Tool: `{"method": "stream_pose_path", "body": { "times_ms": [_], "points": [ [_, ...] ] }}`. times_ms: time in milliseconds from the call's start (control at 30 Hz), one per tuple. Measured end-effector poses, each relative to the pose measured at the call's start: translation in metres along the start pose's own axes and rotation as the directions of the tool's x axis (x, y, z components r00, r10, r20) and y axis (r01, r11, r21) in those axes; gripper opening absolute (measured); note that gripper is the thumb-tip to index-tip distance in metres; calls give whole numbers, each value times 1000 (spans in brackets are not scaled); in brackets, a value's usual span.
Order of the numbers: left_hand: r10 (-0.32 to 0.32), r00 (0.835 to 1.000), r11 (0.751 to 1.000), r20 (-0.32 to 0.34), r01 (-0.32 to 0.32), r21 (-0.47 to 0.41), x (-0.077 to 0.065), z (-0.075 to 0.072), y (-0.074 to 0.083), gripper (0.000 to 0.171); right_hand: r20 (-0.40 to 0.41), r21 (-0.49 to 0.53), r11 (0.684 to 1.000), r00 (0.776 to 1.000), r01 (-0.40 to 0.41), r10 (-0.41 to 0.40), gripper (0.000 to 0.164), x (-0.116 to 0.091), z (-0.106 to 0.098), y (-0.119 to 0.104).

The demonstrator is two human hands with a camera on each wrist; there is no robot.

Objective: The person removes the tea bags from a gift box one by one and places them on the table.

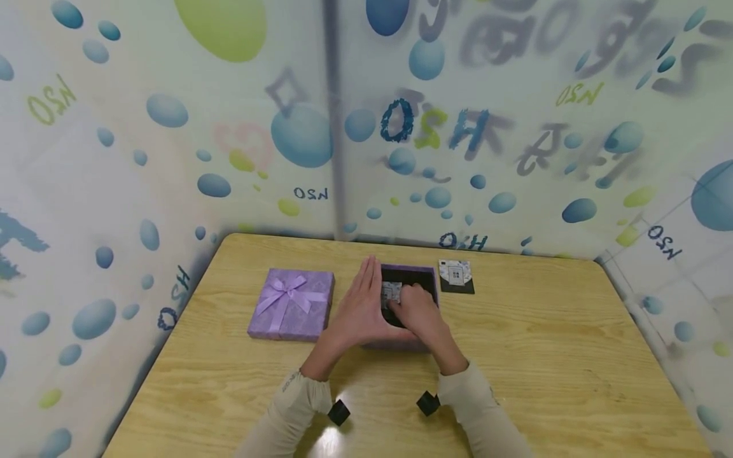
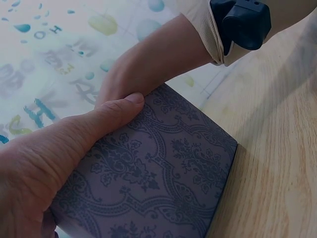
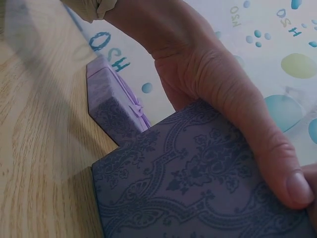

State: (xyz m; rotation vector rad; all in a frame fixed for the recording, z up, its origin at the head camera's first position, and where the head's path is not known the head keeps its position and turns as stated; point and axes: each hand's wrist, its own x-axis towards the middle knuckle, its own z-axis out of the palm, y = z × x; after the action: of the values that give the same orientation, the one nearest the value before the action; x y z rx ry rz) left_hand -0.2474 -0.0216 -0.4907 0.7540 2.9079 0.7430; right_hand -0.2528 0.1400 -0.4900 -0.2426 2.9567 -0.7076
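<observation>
A purple patterned box with a dark inside stands without its lid in the head view. My left hand rests on its near left corner, fingers straight along the left wall and thumb along the front wall. My right hand reaches down inside with curled fingers, pinching a small patterned grey-white packet at its lower right edge. The far fingertips are hidden behind the hand. Seen from the left wrist, my right forearm passes over the rim.
The matching purple lid, tied with a lilac ribbon bow, lies left of the box. A similar packet with a black lower part lies on the wooden table right of the box. A bubble-printed wall covering stands behind the table.
</observation>
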Motion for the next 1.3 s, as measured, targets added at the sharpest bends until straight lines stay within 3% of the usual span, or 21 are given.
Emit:
{"method": "stream_pose_path", "body": {
  "times_ms": [233,500,933,1300],
  "points": [
    [10,1000,1000,6,-10,-2,-1,-1,0,160,38,-14,1000,999,-23,23,33,2,-1,-1],
    [7,1000,1000,5,-7,-1,0,-2,1,160,-10,-34,999,1000,-23,22,26,1,-3,-1],
    [2,1000,1000,3,-2,-2,0,-1,-1,159,3,-56,998,1000,-8,8,18,1,-3,-4],
    [0,1000,1000,11,0,-18,-1,-2,0,159,66,-38,999,998,-21,24,18,0,-4,-2]
  ]
}}
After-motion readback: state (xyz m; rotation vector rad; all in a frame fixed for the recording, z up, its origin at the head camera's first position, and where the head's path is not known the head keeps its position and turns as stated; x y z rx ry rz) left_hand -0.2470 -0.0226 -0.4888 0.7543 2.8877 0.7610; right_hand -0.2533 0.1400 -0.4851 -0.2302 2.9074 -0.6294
